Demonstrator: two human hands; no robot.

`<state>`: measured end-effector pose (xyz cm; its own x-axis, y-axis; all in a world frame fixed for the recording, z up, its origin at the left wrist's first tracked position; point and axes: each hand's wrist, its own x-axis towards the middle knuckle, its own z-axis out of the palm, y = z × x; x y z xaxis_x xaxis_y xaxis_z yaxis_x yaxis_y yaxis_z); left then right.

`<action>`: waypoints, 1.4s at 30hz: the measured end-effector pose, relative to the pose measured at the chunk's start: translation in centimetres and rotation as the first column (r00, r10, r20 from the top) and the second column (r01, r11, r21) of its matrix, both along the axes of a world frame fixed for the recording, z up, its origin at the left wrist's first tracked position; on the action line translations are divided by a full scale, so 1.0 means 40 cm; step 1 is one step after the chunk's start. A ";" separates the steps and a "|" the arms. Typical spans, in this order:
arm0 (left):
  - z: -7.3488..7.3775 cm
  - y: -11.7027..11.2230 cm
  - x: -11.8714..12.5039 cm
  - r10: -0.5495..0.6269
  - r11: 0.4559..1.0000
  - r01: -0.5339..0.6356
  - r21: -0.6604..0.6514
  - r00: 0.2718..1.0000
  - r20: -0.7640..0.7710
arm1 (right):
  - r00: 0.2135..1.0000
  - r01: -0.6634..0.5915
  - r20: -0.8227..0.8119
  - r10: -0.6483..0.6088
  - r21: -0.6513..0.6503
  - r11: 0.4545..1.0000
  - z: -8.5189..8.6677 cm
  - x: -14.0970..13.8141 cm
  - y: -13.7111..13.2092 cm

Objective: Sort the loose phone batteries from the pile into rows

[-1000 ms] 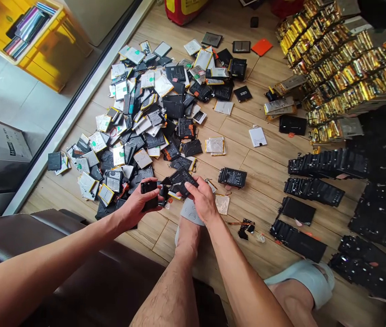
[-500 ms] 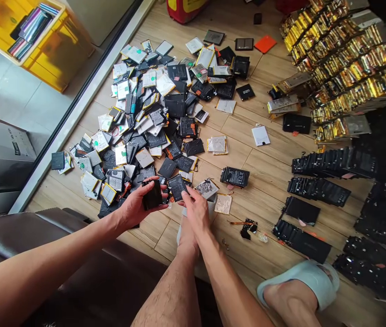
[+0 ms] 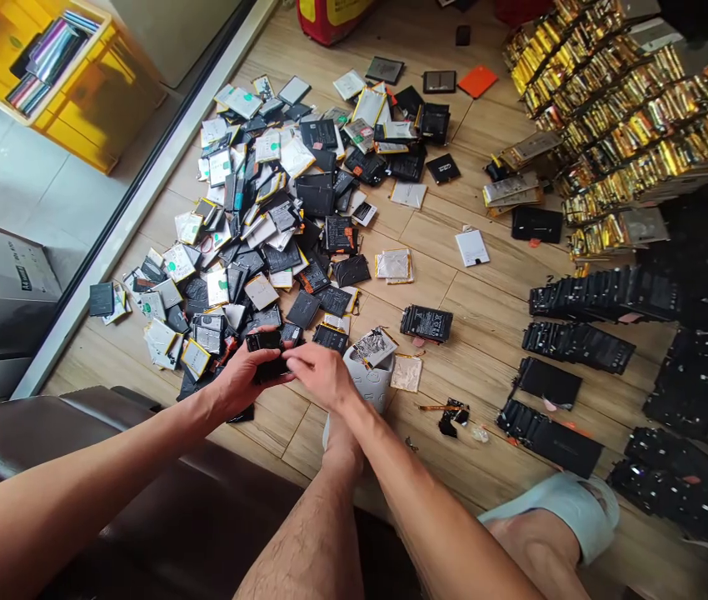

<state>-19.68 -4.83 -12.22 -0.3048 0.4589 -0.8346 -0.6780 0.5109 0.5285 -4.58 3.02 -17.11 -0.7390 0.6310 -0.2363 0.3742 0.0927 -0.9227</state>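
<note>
Battery [image 3: 270, 363] in left hand [image 3: 242, 382] now touched by right hand [image 3: 321, 375].

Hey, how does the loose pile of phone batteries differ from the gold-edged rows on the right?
The loose pile of phone batteries lies jumbled at all angles, while the gold-edged rows of batteries stand packed on edge in straight lines. The pile mixes white, silver and black faces; the rows show mostly gold edges. Both rest on the wooden floor.

Plastic film is wrapped around the held pouch battery [image 3: 271, 368], glossy gold foil around the stacked batteries [image 3: 635, 142]; the floor planks [image 3: 435, 287] are smooth wood.
</note>
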 end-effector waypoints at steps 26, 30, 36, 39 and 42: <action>0.042 0.020 0.033 -0.047 0.999 0.048 -0.003 0.979 0.197 | 0.811 0.412 -0.383 -0.442 -0.163 0.896 0.024 0.058 -0.063; 0.021 0.006 0.021 -0.057 0.998 0.052 0.035 0.990 0.131 | 0.814 0.443 -0.195 -0.547 -0.399 0.803 0.040 0.063 -0.032; 0.015 -0.001 0.027 -0.002 1.000 0.006 -0.030 0.991 0.131 | 0.861 0.278 -0.072 -0.503 -0.761 0.586 0.048 0.026 -0.030; 0.023 0.004 0.030 -0.009 1.000 0.009 -0.001 0.987 0.161 | 0.921 0.259 -0.039 -0.388 -0.682 0.684 0.053 0.004 -0.035; 0.030 0.008 0.028 -0.056 0.998 0.052 0.024 0.983 0.172 | 0.959 0.274 0.067 -0.274 -0.452 0.849 0.063 0.000 -0.029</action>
